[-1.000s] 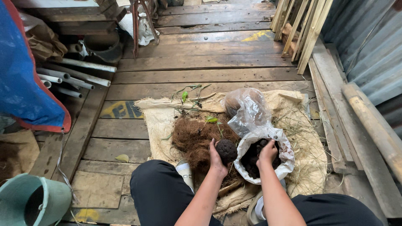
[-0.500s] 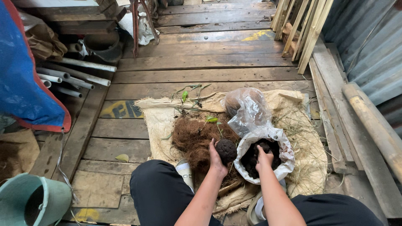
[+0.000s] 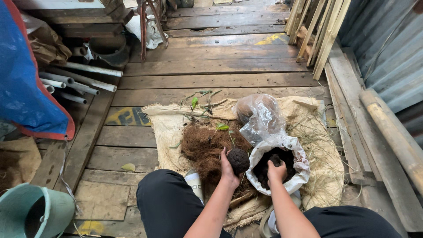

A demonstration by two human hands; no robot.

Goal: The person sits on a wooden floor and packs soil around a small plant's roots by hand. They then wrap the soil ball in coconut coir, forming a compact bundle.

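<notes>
My left hand [image 3: 228, 171] holds a dark round ball of soil [image 3: 238, 159] over a heap of brown coconut fibre [image 3: 202, 145]. My right hand [image 3: 276, 172] is inside a white plastic bag [image 3: 297, 162] of dark soil [image 3: 264, 165], its fingers closed on a clump of it. A clear plastic bag [image 3: 260, 117] with something brown inside leans just beyond the white bag. A few small green seedlings [image 3: 197, 102] lie at the far edge of the fibre. Everything rests on a burlap sack [image 3: 165, 125] spread over the plank floor.
White pipes [image 3: 83, 75] and a blue tarp [image 3: 22, 83] lie at the left. A teal bucket [image 3: 53, 207] stands at the bottom left. Wooden slats [image 3: 317, 31] and a bamboo pole [image 3: 392, 128] line the corrugated wall at the right. My dark-trousered knees fill the bottom edge.
My right hand has sunk deeper into the white bag and closed on soil. My left hand with the soil ball has stayed put.
</notes>
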